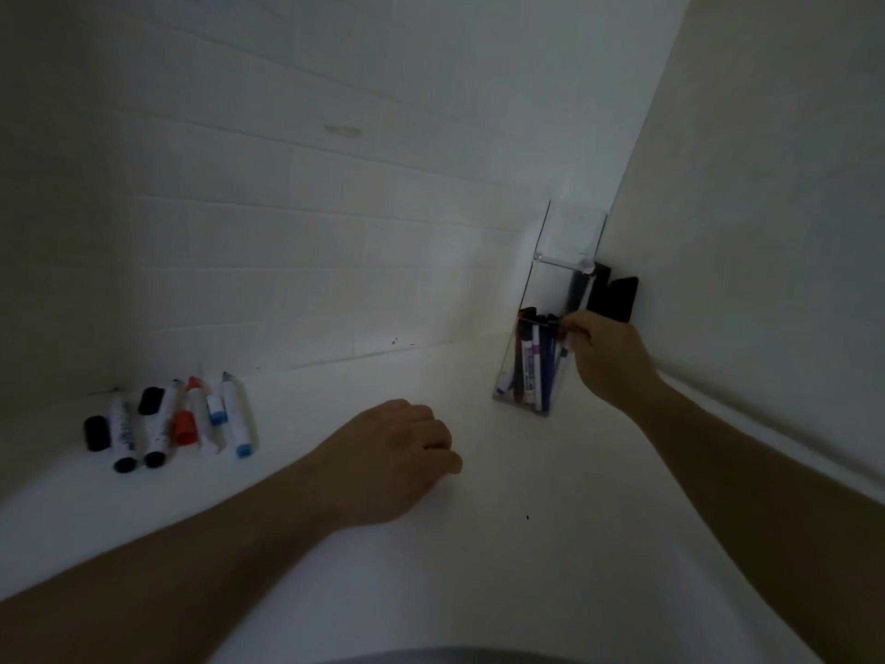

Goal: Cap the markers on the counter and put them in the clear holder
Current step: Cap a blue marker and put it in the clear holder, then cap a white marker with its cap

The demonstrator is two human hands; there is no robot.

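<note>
White counter [479,543], tiled wall [287,208] | right hand [606,361] at holder [531,371], grip unclear | left hand [397,452] curled, empty

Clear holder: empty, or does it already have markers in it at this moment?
Partly filled. Several markers stand upright inside the clear holder, caps near its lower front rim, with the right hand at that rim.

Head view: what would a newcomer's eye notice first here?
First, the clear holder near the right wall, already holding several markers, with the right hand at its rim. Next, the uncapped markers and loose caps lying in a row at far left on the white counter. The left hand rests between them.
</note>
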